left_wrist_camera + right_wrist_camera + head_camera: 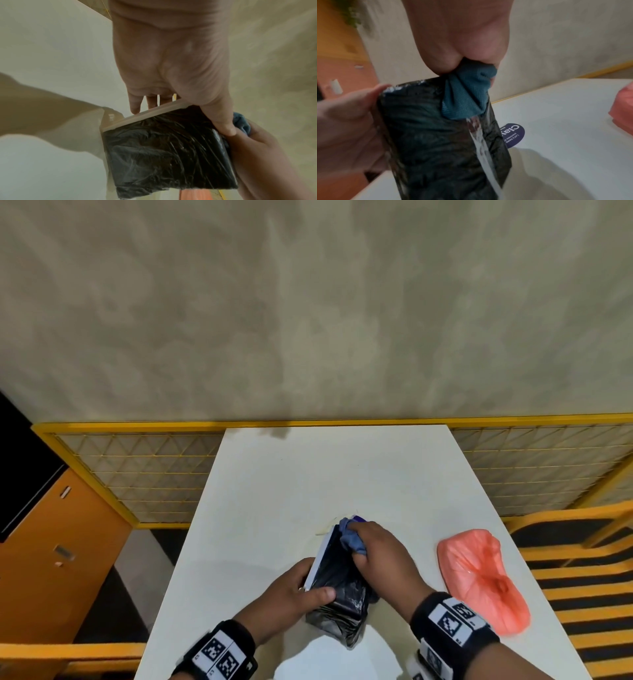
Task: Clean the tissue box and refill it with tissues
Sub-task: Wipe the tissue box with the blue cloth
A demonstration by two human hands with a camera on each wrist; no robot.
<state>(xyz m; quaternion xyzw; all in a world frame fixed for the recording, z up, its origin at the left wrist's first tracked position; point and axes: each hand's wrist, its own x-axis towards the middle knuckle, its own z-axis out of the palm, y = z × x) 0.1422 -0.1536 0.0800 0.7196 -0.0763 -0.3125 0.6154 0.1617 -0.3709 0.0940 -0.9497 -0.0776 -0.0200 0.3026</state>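
A tissue box [337,590] wrapped in wrinkled black plastic stands tilted on the white table [274,491]. My left hand [294,590] grips its near left side, thumb across the black face and fingers behind the white edge [150,115]. Against the box's far upper part my right hand [373,546] presses a bunched blue cloth [351,537], held in curled fingers. The right wrist view has the cloth [467,93] on the black wrap [436,142], and the left wrist view has the box [168,151] under my thumb. A pink tissue pack [479,573] lies to the right.
A purple round label [513,134] lies on the table behind the box. White paper [325,659] sits at the near edge. Yellow mesh railing [137,470] runs behind the table, an orange cabinet [51,559] stands left, and yellow striped chairs [582,559] stand right.
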